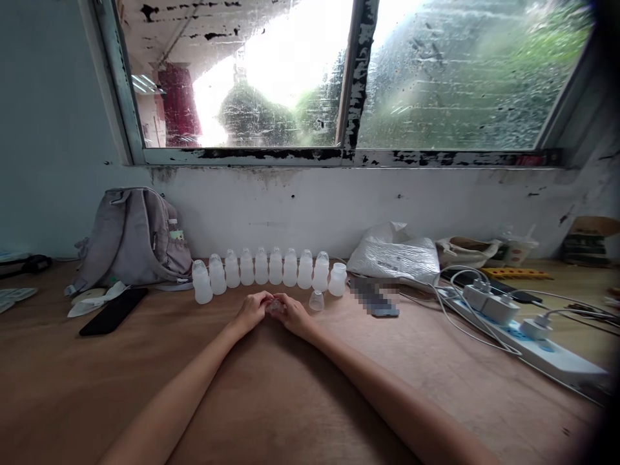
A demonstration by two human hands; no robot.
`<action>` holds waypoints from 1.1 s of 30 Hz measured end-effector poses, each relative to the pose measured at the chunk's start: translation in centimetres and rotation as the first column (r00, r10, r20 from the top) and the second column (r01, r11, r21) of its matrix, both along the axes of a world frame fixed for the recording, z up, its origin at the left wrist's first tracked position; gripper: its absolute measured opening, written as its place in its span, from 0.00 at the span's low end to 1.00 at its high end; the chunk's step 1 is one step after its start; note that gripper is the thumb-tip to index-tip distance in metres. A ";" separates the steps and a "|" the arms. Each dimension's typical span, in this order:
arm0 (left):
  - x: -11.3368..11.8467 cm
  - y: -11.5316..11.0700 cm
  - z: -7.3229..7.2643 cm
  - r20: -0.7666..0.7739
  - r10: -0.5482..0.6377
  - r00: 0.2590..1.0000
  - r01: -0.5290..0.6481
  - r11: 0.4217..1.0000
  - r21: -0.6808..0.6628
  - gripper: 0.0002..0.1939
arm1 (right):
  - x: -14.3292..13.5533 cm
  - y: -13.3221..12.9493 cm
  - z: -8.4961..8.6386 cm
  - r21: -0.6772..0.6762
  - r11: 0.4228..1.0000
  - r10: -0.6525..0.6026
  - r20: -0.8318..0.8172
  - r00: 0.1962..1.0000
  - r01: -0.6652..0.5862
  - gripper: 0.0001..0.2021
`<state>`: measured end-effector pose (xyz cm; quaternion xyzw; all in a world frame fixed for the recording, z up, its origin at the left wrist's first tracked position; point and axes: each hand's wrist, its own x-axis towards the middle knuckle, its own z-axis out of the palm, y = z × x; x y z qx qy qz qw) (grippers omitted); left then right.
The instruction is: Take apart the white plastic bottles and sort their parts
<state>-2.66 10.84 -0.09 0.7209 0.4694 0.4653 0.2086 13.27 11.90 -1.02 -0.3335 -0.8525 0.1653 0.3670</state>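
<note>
Both my left hand [252, 310] and my right hand [294, 314] are closed around a small clear plastic piece [276, 307], their fingertips meeting over it just above the table. The fingers partly hide the piece, so I cannot tell its exact kind. Behind the hands, a curved row of several frosted white baby bottles [261, 267] stands upright, most with clear domed caps. At the row's right end stands a bottle [338, 280] with no domed cap on it. A clear domed cap [316, 301] sits on the table in front of it, right of my right hand.
A grey backpack [130, 239] and a black phone [113, 312] are at the left. To the right lie a blurred-out dark object [375, 298], a silvery plastic bag [394, 252], and a white power strip [527, 336] with plugs and cables. The window wall bounds the wooden table.
</note>
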 end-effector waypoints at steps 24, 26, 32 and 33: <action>-5.6 0.7 -0.3 -0.446 0.568 0.691 -0.536 0.817 0.210 0.06 | 0.3 1.1 -0.8 0.178 0.947 -0.305 0.250 0.919 0.267 0.08; -5.4 0.6 -0.2 -0.479 0.569 0.668 -0.533 0.816 0.226 0.06 | 0.3 1.1 -0.7 0.185 0.950 -0.294 0.264 0.919 0.251 0.09; -5.2 0.4 0.0 -0.543 0.571 0.616 -0.531 0.810 0.248 0.07 | 0.4 0.9 -0.6 0.214 0.937 -0.332 0.286 0.899 0.277 0.10; -5.2 0.3 0.0 -0.550 0.573 0.608 -0.535 0.807 0.249 0.07 | 0.3 1.0 -0.6 0.220 0.933 -0.341 0.291 0.894 0.284 0.09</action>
